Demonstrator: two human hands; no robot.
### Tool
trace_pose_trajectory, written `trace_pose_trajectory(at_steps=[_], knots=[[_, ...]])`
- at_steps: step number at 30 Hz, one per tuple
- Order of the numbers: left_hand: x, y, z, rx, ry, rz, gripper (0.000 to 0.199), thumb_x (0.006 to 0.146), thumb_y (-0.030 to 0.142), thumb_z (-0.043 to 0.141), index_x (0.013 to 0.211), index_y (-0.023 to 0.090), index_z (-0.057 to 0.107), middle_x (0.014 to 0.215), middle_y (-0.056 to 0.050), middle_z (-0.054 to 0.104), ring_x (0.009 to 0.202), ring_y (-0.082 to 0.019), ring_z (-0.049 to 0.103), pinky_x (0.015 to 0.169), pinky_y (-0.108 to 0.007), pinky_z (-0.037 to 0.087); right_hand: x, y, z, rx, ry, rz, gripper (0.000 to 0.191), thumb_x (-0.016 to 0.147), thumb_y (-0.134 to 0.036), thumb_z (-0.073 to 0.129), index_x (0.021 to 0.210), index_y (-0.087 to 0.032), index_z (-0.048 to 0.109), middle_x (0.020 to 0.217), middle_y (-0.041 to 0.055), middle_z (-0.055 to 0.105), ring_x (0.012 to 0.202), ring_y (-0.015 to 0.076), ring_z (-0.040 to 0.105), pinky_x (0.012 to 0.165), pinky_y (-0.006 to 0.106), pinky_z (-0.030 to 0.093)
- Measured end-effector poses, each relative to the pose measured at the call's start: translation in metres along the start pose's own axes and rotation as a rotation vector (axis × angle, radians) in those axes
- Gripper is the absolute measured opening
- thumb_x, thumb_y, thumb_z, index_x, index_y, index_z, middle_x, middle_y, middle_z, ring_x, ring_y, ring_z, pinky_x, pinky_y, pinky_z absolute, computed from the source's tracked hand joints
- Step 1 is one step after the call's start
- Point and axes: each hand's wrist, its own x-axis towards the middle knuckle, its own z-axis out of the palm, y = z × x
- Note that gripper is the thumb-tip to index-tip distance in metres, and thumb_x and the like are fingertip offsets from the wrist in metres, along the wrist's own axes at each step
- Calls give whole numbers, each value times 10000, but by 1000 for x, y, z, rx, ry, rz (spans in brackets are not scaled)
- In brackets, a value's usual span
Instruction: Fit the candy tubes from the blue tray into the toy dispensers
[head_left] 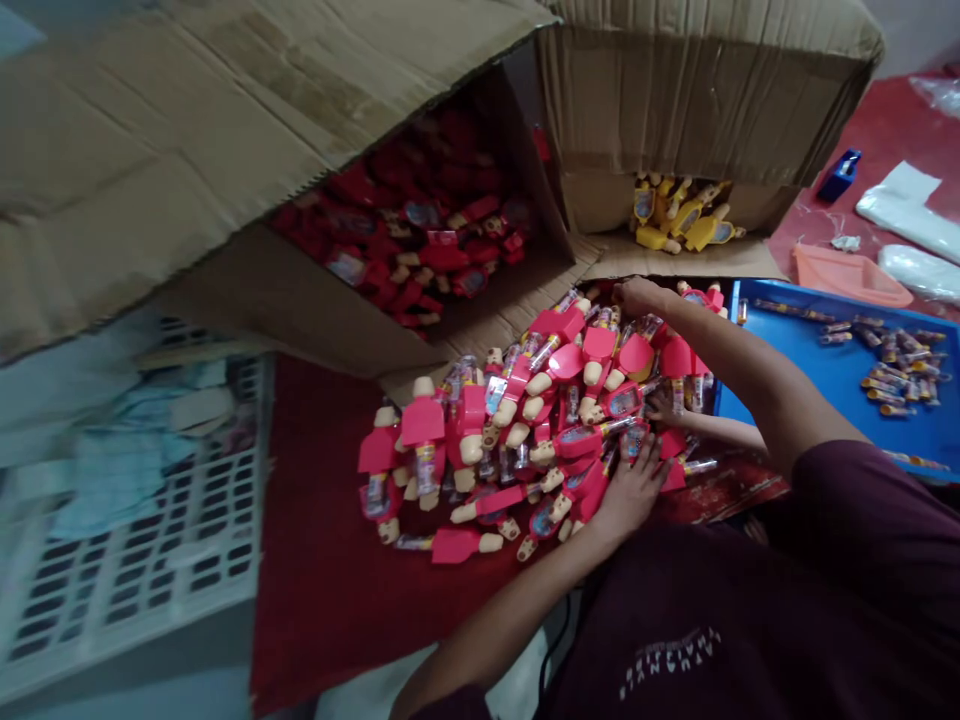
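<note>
A heap of red plastic toys (562, 440), with cream-coloured ends and clear candy-like tubes attached, lies on a red surface. My left hand (630, 495) rests on the near right side of the heap, fingers spread over the toys. At the far edge, my right hand (639, 296) reaches down among the toys, its fingertips hidden, so any hold does not show. Between my two hands, another person's hand (666, 410) touches the heap, its forearm passing below my right arm.
Behind the heap, an open cardboard box (300, 290) holds more red toys; another box (675, 120) holds yellow toys (686, 215). On the right, a blue tray (795, 370) carries small filled tubes (900, 370). An orange tray (851, 275) sits beyond it; a white crate (150, 600) stands left.
</note>
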Motion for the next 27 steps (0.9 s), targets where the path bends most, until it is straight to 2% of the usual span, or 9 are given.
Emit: trace_pose_trajectory(at_steps=[4,8,11,14,17,20,21,24,27], knots=[[2,0,2,9,5,-3,567,949,306,543,1491,160,462,1613,-224,291,1518,-419,190,1170,-728,114,-9,6,-7,-101,-151,-120,454,1007,-415,451,708,-82,527,698,-10,637,761,50,632,808,212,443],[1,-1,9,26,41,17,542,964,353,531,1472,165,499,1587,-218,350,1499,-426,246,1169,-729,116,-18,0,-33,-210,-117,-207,283,936,-381,625,866,-115,561,993,32,690,1036,126,610,959,283,429],[-1,-2,12,29,67,7,601,950,437,556,1486,173,490,1589,-221,342,1504,-418,239,1181,-720,85,-22,9,-67,-349,-33,-288,165,969,-278,567,985,-114,564,1083,34,644,1128,170,559,1010,341,409],[-3,-4,12,20,97,-1,633,922,475,595,1480,191,506,1580,-195,372,1519,-390,215,1206,-691,43,-33,58,-121,-472,49,-261,232,941,-246,574,1100,-81,544,1165,79,599,1156,220,514,1030,401,399],[-5,-6,15,-3,154,6,609,918,484,595,1444,179,554,1555,-179,422,1532,-371,184,1228,-659,48,-67,143,-189,-541,179,108,291,944,-275,585,1145,-70,538,1205,149,589,1178,261,493,1024,439,390],[-7,-8,18,-52,197,6,575,942,476,557,1426,165,576,1546,-178,434,1540,-358,158,1234,-652,74,-129,236,-252,-612,311,709,401,1007,-386,515,1198,-33,514,1202,225,596,1179,262,511,967,423,394],[-8,-9,18,-75,205,4,575,950,470,545,1439,168,561,1545,-175,435,1540,-355,164,1232,-656,82,-153,264,-269,-616,301,909,483,1029,-463,455,1231,-27,495,1205,242,598,1141,238,539,922,395,406],[-8,-12,19,-143,217,-1,649,969,453,519,1550,195,394,1553,-161,426,1536,-336,194,1227,-668,99,-218,327,-303,-638,239,1151,579,1016,-508,456,1247,21,498,1160,316,614,1044,217,602,815,373,404],[-7,-13,18,-175,207,-5,723,975,436,506,1607,228,222,1577,-140,388,1539,-318,188,1229,-668,80,-256,366,-310,-697,143,1263,633,942,-480,607,1259,58,502,1164,363,598,1051,225,616,777,375,397]])
